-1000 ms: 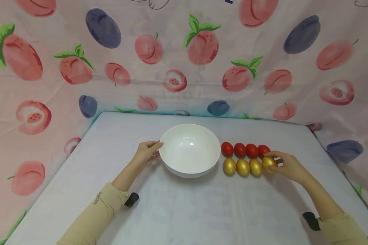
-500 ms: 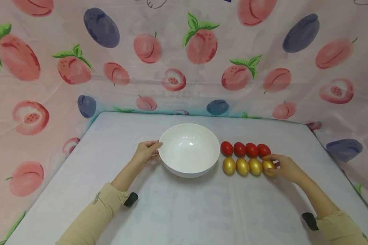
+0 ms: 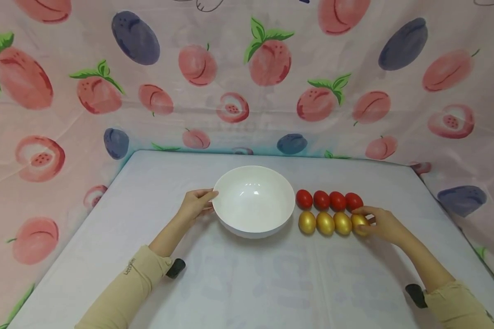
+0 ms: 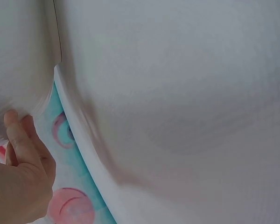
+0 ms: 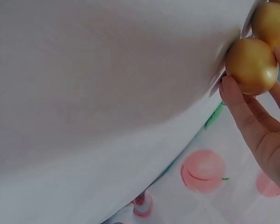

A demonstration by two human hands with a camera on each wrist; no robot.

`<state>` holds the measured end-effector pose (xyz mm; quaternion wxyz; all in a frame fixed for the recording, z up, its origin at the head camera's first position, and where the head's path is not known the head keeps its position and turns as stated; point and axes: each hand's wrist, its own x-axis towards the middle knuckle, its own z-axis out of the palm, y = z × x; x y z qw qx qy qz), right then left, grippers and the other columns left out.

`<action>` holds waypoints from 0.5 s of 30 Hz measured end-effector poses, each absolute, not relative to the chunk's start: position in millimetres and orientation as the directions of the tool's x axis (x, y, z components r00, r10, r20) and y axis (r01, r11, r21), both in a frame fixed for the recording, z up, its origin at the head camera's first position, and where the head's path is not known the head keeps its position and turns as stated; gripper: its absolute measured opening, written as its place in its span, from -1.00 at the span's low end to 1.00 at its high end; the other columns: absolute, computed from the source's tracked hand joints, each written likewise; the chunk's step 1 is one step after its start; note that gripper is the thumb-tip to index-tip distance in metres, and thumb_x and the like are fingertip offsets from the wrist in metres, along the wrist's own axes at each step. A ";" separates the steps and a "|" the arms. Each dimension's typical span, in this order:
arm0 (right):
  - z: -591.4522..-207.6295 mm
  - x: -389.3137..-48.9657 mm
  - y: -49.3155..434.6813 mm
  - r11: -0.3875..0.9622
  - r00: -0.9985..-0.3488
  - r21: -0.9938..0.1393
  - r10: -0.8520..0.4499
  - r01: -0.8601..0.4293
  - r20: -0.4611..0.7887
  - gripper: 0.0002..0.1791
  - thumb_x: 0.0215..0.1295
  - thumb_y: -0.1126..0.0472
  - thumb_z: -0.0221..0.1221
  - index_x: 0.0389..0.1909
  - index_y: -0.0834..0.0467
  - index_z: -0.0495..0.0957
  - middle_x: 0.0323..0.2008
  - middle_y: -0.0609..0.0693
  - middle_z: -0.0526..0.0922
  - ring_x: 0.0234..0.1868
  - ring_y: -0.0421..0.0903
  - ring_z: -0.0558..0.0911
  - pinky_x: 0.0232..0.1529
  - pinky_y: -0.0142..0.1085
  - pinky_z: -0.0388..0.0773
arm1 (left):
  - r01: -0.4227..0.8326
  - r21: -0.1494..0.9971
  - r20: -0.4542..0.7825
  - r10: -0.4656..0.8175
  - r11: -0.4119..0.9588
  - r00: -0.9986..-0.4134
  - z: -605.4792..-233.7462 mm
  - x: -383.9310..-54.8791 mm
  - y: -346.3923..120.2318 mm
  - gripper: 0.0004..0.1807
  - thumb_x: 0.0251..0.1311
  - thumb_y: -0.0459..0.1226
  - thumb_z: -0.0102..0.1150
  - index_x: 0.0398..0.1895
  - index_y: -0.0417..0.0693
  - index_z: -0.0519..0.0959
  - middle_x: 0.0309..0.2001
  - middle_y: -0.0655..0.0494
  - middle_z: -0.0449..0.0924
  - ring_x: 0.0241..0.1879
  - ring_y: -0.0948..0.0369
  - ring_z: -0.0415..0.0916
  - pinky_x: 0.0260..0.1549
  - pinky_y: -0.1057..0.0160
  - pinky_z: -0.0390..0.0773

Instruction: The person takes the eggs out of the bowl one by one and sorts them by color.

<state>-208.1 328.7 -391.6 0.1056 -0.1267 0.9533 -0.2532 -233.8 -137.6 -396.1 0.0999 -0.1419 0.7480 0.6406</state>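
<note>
A large white bowl [image 3: 254,201] stands upright on the table, its inside bare. My left hand [image 3: 195,204] pinches its rim at the left side, thumb on top; in the left wrist view those fingers [image 4: 19,135] lie against the bowl's outer wall. To the right of the bowl, several red eggs [image 3: 321,200] form a back row and several golden eggs [image 3: 325,224] a front row. My right hand [image 3: 384,225] holds the rightmost golden egg [image 3: 358,223] between thumb and fingers. The right wrist view shows that golden egg [image 5: 252,66] with fingertips on both sides.
A white cloth covers the table [image 3: 247,283]. Behind and beside it hangs a fruit-patterned curtain [image 3: 234,68]. Black wrist-worn pieces show at the left sleeve [image 3: 175,268] and the right sleeve [image 3: 416,296].
My right hand has come slightly down with the rightmost golden egg, which now sits in line with the front row. The left hand and bowl have stayed put.
</note>
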 end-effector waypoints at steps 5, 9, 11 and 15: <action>-390.0 -207.8 329.6 0.847 -0.946 -0.501 -0.288 -0.180 -0.148 -0.50 0.10 0.24 0.29 0.05 0.38 0.46 -0.02 0.40 0.52 -0.15 0.21 0.55 -0.19 -0.02 0.67 | -0.338 0.930 -0.330 -0.080 0.142 -0.941 -395.8 -233.1 -138.2 -0.48 0.27 -0.19 0.11 0.23 -0.28 0.39 0.08 -0.20 0.50 -0.45 0.36 0.52 -0.40 0.49 0.66; -388.7 -206.6 329.4 0.848 -0.948 -0.497 -0.288 -0.186 -0.137 -0.50 0.09 0.24 0.30 0.05 0.37 0.47 -0.06 0.39 0.53 -0.18 0.17 0.55 -0.21 -0.05 0.68 | -0.340 0.929 -0.332 -0.079 0.142 -0.940 -394.6 -232.6 -138.2 -0.48 0.27 -0.19 0.11 0.23 -0.28 0.39 0.11 -0.21 0.49 -0.44 0.35 0.52 -0.39 0.49 0.66; -388.1 -206.1 329.4 0.847 -0.948 -0.496 -0.291 -0.194 -0.126 -0.50 0.09 0.24 0.30 0.04 0.37 0.47 -0.09 0.38 0.54 -0.20 0.14 0.56 -0.23 -0.06 0.68 | -0.340 0.930 -0.332 -0.077 0.141 -0.940 -394.2 -232.6 -138.3 -0.48 0.27 -0.19 0.11 0.23 -0.28 0.39 0.12 -0.22 0.48 -0.43 0.35 0.53 -0.38 0.49 0.66; -387.7 -205.4 329.2 0.845 -0.950 -0.496 -0.291 -0.200 -0.113 -0.51 0.09 0.24 0.31 0.03 0.37 0.48 -0.10 0.36 0.55 -0.21 0.12 0.56 -0.23 -0.07 0.68 | -0.336 0.932 -0.329 -0.071 0.138 -0.942 -394.1 -232.6 -138.7 -0.47 0.27 -0.19 0.11 0.24 -0.28 0.38 0.13 -0.23 0.47 -0.43 0.35 0.53 -0.37 0.49 0.66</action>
